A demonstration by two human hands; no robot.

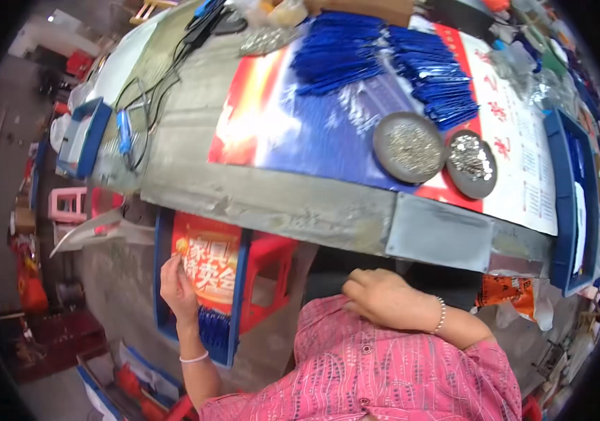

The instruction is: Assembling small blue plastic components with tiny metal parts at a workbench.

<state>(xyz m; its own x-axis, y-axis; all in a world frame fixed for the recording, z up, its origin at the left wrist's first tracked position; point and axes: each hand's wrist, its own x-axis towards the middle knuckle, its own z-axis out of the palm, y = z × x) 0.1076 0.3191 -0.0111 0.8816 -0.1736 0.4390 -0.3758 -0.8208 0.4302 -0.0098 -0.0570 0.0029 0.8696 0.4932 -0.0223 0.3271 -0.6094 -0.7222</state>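
Observation:
My left hand point(178, 289) is over the left side of a blue tray point(244, 281) below the table's front edge. Its fingers point away from me and slightly apart, with nothing visible in them. The tray holds a red printed sheet point(208, 263) and, at its near end, a bunch of thin dark-blue pieces point(214, 330). My right hand point(378, 296) lies in front of my pink shirt, loosely bent and holding nothing I can see. On the table, two round dishes point(387, 158) hold small shiny metal pieces point(412, 151). Beyond them lie piles of slim shiny blue pieces point(338, 52).
A metal-edged table point(265, 200) spans the front, with a printed poster point(307, 144) on it. Blue bins stand at its left point(89, 140) and right point(563, 203) ends. A blue-handled tool point(125, 132) and black cords lie at left. A red stool point(268, 270) stands beside the tray.

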